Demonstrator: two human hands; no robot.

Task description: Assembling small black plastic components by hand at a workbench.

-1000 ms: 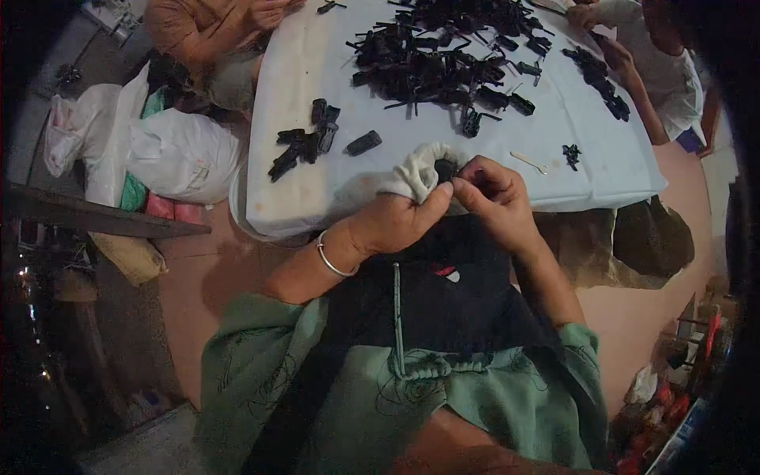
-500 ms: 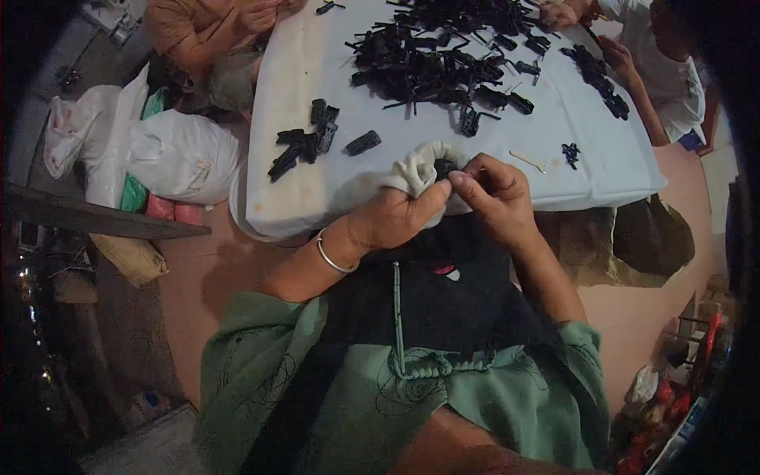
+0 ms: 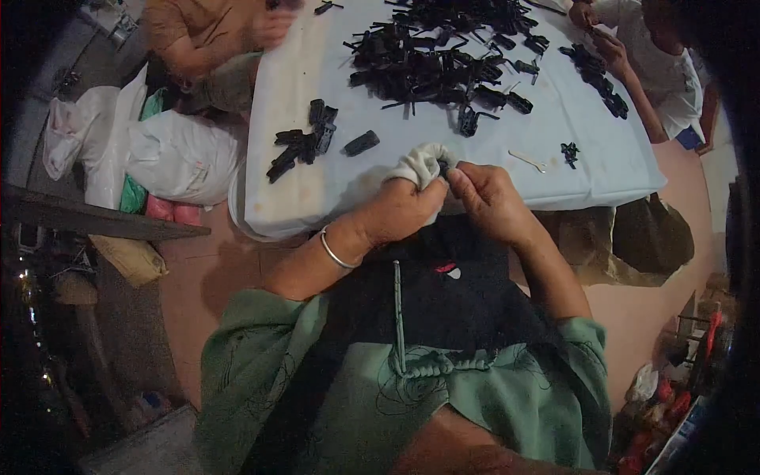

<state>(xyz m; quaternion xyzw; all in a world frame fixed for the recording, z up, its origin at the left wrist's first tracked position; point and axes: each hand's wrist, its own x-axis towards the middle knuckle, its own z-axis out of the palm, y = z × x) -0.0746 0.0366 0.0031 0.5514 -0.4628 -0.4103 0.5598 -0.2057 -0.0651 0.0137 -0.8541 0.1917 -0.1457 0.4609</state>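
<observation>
At the near edge of the table, my left hand (image 3: 405, 210) is closed round a bunched off-white cloth (image 3: 413, 168) with a small black part (image 3: 445, 166) in its folds. My right hand (image 3: 492, 198) is closed against that part from the other side, thumb and fingers pinched together. Most of the part is hidden by cloth and fingers. Just beyond my left hand lies a single black plastic piece (image 3: 362, 143), with a small group of similar pieces (image 3: 305, 142) to its left. A thin pale fork-ended tool (image 3: 526, 161) lies right of my hands, beside some tiny black pieces (image 3: 569, 154).
A big heap of black plastic parts (image 3: 435, 67) covers the far middle of the white-covered table (image 3: 332, 202). Another row of parts (image 3: 598, 83) lies at the far right. Co-workers sit at the far left (image 3: 206, 39) and far right (image 3: 657, 71). White sacks (image 3: 182, 158) stand left.
My right hand has turned, its fingers now curled closer over the black part. The far-left co-worker's hand has moved, and the far-right co-worker's hands have come together off the table.
</observation>
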